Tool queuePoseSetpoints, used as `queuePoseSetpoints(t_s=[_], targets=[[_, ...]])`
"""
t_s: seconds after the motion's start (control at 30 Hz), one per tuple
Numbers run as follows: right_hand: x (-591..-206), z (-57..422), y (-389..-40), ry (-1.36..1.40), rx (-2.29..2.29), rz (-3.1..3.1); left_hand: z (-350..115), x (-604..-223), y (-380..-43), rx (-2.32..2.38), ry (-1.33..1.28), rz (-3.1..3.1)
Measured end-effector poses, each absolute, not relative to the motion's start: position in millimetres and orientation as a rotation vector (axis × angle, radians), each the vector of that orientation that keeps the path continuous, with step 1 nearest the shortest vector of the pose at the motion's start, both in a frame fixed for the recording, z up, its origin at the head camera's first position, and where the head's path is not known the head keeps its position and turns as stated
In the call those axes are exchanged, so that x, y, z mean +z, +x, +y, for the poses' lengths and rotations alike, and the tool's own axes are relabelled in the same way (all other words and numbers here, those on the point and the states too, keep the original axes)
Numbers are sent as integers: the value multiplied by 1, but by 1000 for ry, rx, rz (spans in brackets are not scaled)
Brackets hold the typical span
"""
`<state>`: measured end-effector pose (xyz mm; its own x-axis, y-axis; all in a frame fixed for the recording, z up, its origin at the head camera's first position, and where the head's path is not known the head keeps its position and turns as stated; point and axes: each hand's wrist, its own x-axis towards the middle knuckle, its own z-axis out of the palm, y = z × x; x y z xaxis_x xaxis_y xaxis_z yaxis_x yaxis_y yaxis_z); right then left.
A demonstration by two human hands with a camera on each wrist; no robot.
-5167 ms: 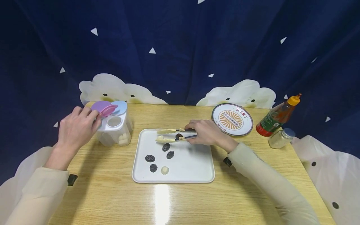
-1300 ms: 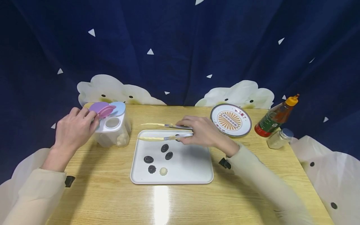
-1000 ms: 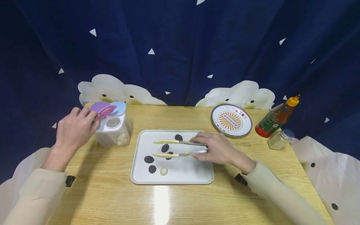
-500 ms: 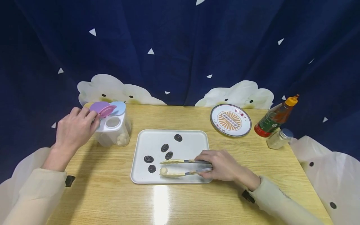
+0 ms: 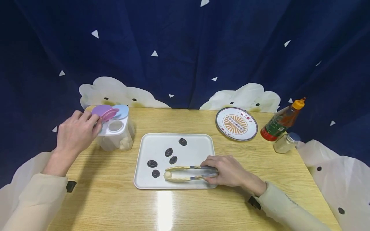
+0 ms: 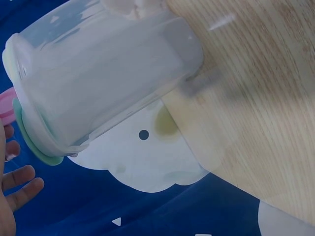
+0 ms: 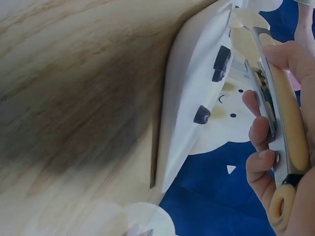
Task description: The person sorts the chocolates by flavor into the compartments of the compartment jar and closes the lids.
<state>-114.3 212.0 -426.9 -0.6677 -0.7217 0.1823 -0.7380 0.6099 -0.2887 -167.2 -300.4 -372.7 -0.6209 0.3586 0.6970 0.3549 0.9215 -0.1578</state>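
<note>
My left hand (image 5: 76, 133) pinches a raised pink flip lid (image 5: 110, 114) on a clear storage container (image 5: 115, 138). Below that lid is a round opening (image 5: 116, 125); pale pieces sit low inside the container. My right hand (image 5: 228, 170) grips tongs (image 5: 188, 173) with cream tips and metal arms. Between the tips, low over the white tray (image 5: 199, 144), is a small cream-white moulded piece (image 5: 168, 175). A dark fluted piece (image 5: 155, 174) lies just left of the tips. Several dark oval swirl pieces (image 5: 152, 163) lie farther back. The right wrist view shows fingers (image 7: 261, 132) wrapped around the tongs.
Behind the tray on the right is a patterned white plate (image 5: 236, 124). A red sauce bottle (image 5: 281, 120) with a yellow cap and a small jar (image 5: 286, 143) stand at the table's right. A dark blue curtain (image 5: 185, 48) hangs behind the wooden table (image 5: 115, 202).
The white piece between the tongs five seconds ago is gone from the tray. The tongs have swung left, then come forward; their tips have narrowed around another cream-white piece. My left hand stays put.
</note>
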Motion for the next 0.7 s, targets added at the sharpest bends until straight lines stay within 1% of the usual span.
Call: queuePoseSetpoints(t_s=[0.17, 0.4, 0.7], targets=[[-416, 208, -121, 1253, 568, -2736, -300, -372, -167, 4, -500, -2297], [-396, 196, -141, 1255, 602, -2649, -299, -372, -167, 2, -492, -2305], [-373, 167, -168, 1145, 571, -2657, -301, -373, -166, 10, -493, -2299]])
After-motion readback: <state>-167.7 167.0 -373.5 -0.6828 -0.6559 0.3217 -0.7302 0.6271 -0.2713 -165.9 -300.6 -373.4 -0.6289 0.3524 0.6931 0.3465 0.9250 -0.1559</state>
